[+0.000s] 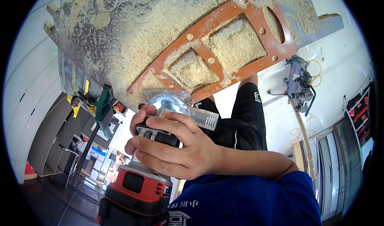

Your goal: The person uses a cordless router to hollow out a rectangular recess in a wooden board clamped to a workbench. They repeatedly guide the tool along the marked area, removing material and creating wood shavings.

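A red and black cordless trim router (140,182) tilts in front of my blue shirt. Its clear plastic guard (164,100) is lit from inside, close to the near edge of a brown template (196,38), and a clear ribbed dust port (204,118) sticks out to the right. My right hand (180,146) wraps its fingers over the router's body. Beyond it, several fingertips of my left hand (138,120) curl round the far-left side; the rest of that hand is hidden. Sawdust fills the template's cutouts.
Sawdust covers the scarred worktable (132,22), marked with many rings. A green clamp-like tool (105,108) hangs at the table's left edge. At right, a dark machine with a hose (298,80) stands on the white floor. Grey cabinets (48,142) line the left side.
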A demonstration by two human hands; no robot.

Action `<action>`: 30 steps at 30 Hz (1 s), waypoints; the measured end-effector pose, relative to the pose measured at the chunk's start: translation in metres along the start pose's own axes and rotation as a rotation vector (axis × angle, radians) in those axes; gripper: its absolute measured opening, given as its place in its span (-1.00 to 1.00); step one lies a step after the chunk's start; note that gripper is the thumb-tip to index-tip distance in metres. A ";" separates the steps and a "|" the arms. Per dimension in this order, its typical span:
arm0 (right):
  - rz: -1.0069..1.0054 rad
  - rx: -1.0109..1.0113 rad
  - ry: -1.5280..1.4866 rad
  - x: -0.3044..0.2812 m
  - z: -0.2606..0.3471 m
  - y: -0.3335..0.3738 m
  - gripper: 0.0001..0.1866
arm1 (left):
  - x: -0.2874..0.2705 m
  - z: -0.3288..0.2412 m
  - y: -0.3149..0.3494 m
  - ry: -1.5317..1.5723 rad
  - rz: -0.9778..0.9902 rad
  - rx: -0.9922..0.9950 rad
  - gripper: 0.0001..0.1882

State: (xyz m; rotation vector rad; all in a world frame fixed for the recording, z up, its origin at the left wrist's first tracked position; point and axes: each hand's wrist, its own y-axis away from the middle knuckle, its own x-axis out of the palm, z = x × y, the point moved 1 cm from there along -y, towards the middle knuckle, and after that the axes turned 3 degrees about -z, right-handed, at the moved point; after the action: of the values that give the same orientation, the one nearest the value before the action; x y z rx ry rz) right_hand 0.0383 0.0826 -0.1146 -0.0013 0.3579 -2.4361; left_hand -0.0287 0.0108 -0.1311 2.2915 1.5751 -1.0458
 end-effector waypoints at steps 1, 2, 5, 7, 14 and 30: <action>-0.006 -0.002 0.015 0.000 0.000 -0.001 -0.71 | 0.001 -0.001 0.000 -0.022 0.000 0.022 -0.65; -0.014 -0.002 0.029 0.000 -0.001 -0.001 -0.71 | 0.000 -0.003 -0.002 0.005 0.037 -0.011 -0.65; -0.015 -0.002 0.016 -0.001 -0.001 -0.002 -0.71 | -0.009 -0.008 -0.008 0.075 0.123 -0.076 -0.63; -0.025 0.000 0.007 0.000 0.000 -0.002 -0.71 | -0.011 -0.008 -0.008 0.084 0.140 -0.073 -0.63; -0.016 0.005 0.015 -0.003 -0.001 -0.003 -0.70 | -0.004 -0.003 -0.005 0.083 0.077 -0.024 -0.65; 0.008 0.012 -0.001 -0.007 0.000 -0.002 -0.69 | -0.006 0.006 0.000 0.026 0.068 0.039 -0.70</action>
State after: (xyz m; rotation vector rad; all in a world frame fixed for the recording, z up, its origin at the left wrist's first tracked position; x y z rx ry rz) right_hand 0.0421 0.0888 -0.1137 0.0035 0.3418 -2.4304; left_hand -0.0328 0.0038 -0.1318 2.3750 1.4877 -1.0436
